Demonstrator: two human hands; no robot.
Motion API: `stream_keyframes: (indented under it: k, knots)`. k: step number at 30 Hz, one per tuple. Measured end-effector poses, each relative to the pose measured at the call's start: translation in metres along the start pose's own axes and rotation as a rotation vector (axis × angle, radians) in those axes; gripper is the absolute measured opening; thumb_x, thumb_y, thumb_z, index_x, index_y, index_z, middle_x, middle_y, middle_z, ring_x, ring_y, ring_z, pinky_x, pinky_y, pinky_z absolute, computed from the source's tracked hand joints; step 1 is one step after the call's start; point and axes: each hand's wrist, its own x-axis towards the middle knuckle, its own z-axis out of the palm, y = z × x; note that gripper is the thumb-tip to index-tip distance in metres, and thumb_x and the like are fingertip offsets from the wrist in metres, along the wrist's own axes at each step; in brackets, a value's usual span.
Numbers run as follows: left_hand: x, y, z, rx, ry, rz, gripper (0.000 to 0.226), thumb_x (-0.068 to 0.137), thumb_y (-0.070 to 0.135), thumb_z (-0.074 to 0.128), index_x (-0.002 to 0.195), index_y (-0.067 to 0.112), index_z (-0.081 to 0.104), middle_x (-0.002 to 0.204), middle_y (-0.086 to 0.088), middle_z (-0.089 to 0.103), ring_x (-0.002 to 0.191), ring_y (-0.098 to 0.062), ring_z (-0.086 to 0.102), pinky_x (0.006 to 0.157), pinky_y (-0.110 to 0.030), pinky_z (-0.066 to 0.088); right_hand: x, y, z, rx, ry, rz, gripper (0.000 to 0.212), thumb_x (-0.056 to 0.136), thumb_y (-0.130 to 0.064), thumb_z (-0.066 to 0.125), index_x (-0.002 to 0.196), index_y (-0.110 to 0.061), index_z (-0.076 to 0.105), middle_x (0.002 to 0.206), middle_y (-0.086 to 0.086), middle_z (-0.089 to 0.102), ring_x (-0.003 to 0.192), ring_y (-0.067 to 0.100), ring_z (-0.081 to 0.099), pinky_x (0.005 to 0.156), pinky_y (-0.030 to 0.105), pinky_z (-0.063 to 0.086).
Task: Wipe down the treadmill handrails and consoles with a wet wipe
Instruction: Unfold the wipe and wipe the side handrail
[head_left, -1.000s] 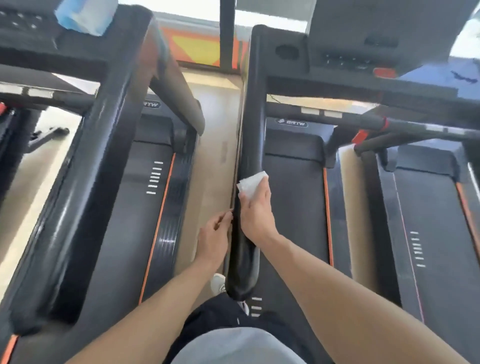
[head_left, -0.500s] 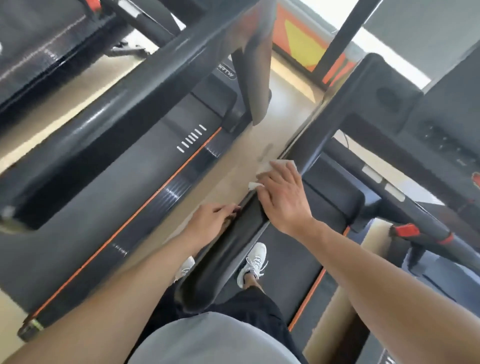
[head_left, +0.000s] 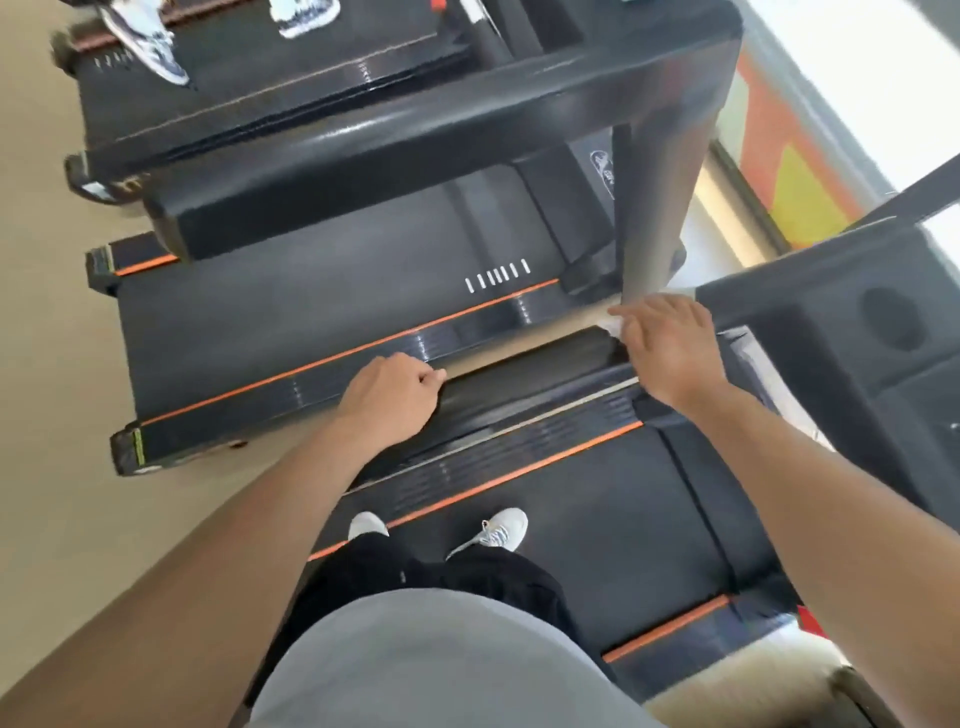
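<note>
A black padded handrail (head_left: 524, 371) of the treadmill I stand on runs between my two hands. My right hand (head_left: 667, 348) lies over its far part with fingers spread, pressing a white wet wipe (head_left: 613, 327) onto it; only a small corner of the wipe shows under the fingers. My left hand (head_left: 389, 400) grips the near end of the same handrail, fingers curled over its edge. The console (head_left: 857, 322) with a round cup hole sits at the right.
A second treadmill (head_left: 322, 322) with an orange stripe lies just beyond the handrail, its own handrail (head_left: 415, 130) above it. Another person's shoes (head_left: 156, 52) stand on a third treadmill at top left. Beige floor lies at left; my white shoes (head_left: 493, 530) rest on the belt.
The camera has swung far left and tilted. My right hand has slid the wipe further along the handrail toward the console. My left hand keeps its hold on the near end.
</note>
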Motion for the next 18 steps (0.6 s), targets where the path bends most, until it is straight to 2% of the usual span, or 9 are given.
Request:
stream_keyframes:
  k: [2, 5, 8, 10, 11, 13, 16, 18]
  knots:
    - [-0.006, -0.004, 0.006, -0.015, 0.039, -0.011, 0.047, 0.106, 0.040, 0.039, 0.075, 0.018, 0.067, 0.086, -0.011, 0.070, 0.090, -0.037, 0.063, 0.078, -0.039, 0.048, -0.001, -0.002, 0.002, 0.013, 0.016, 0.022, 0.049, 0.099, -0.032, 0.027, 0.115, -0.019, 0.072, 0.115, 0.003, 0.070, 0.116, 0.032, 0.056, 0.104, 0.038, 0.030]
    - [-0.013, -0.003, 0.009, -0.037, 0.070, -0.017, 0.051, 0.106, 0.039, 0.038, 0.069, 0.012, 0.060, 0.069, -0.009, 0.060, 0.078, -0.035, 0.058, 0.068, -0.037, 0.041, -0.016, -0.039, 0.017, 0.061, 0.066, -0.052, 0.043, 0.101, -0.026, 0.031, 0.112, -0.019, 0.072, 0.108, 0.000, 0.070, 0.108, 0.030, 0.057, 0.100, 0.038, 0.033]
    - [-0.026, -0.006, 0.006, 0.007, 0.162, 0.038, 0.048, 0.106, 0.040, 0.041, 0.076, 0.014, 0.068, 0.067, -0.007, 0.062, 0.074, -0.033, 0.058, 0.065, -0.034, 0.037, -0.033, -0.097, 0.032, 0.108, 0.091, -0.138, 0.042, 0.102, -0.026, 0.032, 0.114, -0.017, 0.071, 0.107, -0.003, 0.070, 0.106, 0.025, 0.058, 0.103, 0.035, 0.033]
    - [-0.037, -0.020, 0.007, -0.006, 0.227, 0.108, 0.037, 0.104, 0.042, 0.045, 0.098, 0.026, 0.078, 0.087, -0.004, 0.074, 0.088, -0.033, 0.065, 0.071, -0.035, 0.045, -0.047, -0.133, 0.040, 0.124, 0.098, -0.177, 0.040, 0.104, -0.025, 0.032, 0.117, -0.018, 0.070, 0.110, -0.004, 0.070, 0.109, 0.023, 0.057, 0.106, 0.034, 0.031]
    - [-0.044, -0.032, 0.006, -0.029, 0.242, 0.121, 0.032, 0.103, 0.044, 0.048, 0.111, 0.032, 0.076, 0.102, 0.000, 0.076, 0.097, -0.031, 0.066, 0.077, -0.035, 0.049, -0.055, -0.149, 0.044, 0.132, 0.093, -0.207, 0.040, 0.106, -0.025, 0.032, 0.120, -0.018, 0.068, 0.113, -0.005, 0.069, 0.111, 0.022, 0.056, 0.107, 0.034, 0.032]
    - [-0.053, -0.058, 0.005, -0.088, 0.246, 0.144, 0.032, 0.102, 0.048, 0.049, 0.124, 0.039, 0.070, 0.120, 0.007, 0.073, 0.112, -0.025, 0.064, 0.089, -0.037, 0.051, -0.067, -0.176, 0.050, 0.133, 0.083, -0.267, 0.038, 0.107, -0.025, 0.033, 0.125, -0.018, 0.066, 0.118, -0.006, 0.067, 0.115, 0.019, 0.054, 0.108, 0.035, 0.033]
    - [-0.068, -0.100, 0.013, -0.232, 0.245, 0.156, 0.038, 0.103, 0.050, 0.046, 0.134, 0.036, 0.064, 0.133, 0.013, 0.066, 0.119, -0.016, 0.062, 0.099, -0.035, 0.047, -0.077, -0.217, 0.059, 0.090, 0.027, -0.327, 0.038, 0.108, -0.028, 0.033, 0.128, -0.022, 0.064, 0.122, -0.009, 0.067, 0.117, 0.017, 0.055, 0.109, 0.035, 0.031]
    - [-0.082, -0.126, 0.028, -0.344, 0.276, 0.082, 0.043, 0.105, 0.047, 0.042, 0.139, 0.030, 0.059, 0.139, 0.010, 0.062, 0.124, -0.016, 0.059, 0.104, -0.034, 0.043, -0.080, -0.243, 0.061, 0.059, -0.022, -0.368, 0.042, 0.108, -0.032, 0.029, 0.128, -0.024, 0.065, 0.121, -0.010, 0.067, 0.116, 0.018, 0.057, 0.109, 0.035, 0.031]
